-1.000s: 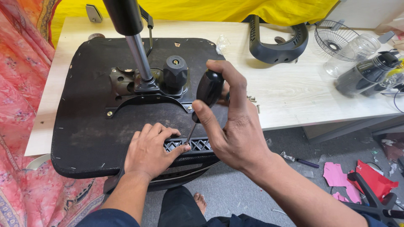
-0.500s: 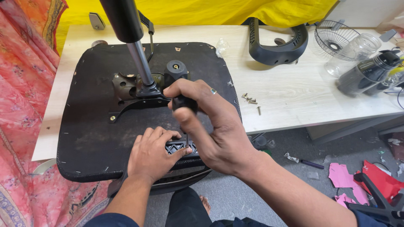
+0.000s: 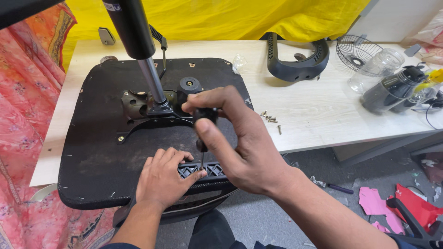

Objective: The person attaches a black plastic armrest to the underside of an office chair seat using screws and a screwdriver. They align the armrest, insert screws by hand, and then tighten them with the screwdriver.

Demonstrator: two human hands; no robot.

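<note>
Nearest the person: the left hand point(image 3: 162, 177) lies flat, palm down, on the front edge of an upturned chair seat point(image 3: 97, 157). Its fingers are spread and loosely curled, fingertips touching a black slotted bracket point(image 3: 203, 169) at that edge; it presses rather than clasps. The lower part of the bracket runs below the seat rim and is hard to make out.

Just above, the right hand point(image 3: 240, 143) is closed tight round the dark handle of a screwdriver point(image 3: 203, 127). The tool stands upright, its thin shaft coming down onto the bracket between the left fingertips. The tip and any screw under it are too small to see; most of the handle is hidden inside the fist.

Behind the hands: the seat's metal mechanism, with a black knob point(image 3: 189, 86) and a gas cylinder point(image 3: 138, 46) rising out of the top of the view.

The seat rests on a pale wooden table point(image 3: 323, 115). Loose screws point(image 3: 270, 120) lie to the right of the seat. Farther back: a curved black armrest piece point(image 3: 297, 60), a wire fan guard point(image 3: 357, 53), partly cut off by clutter.
</note>
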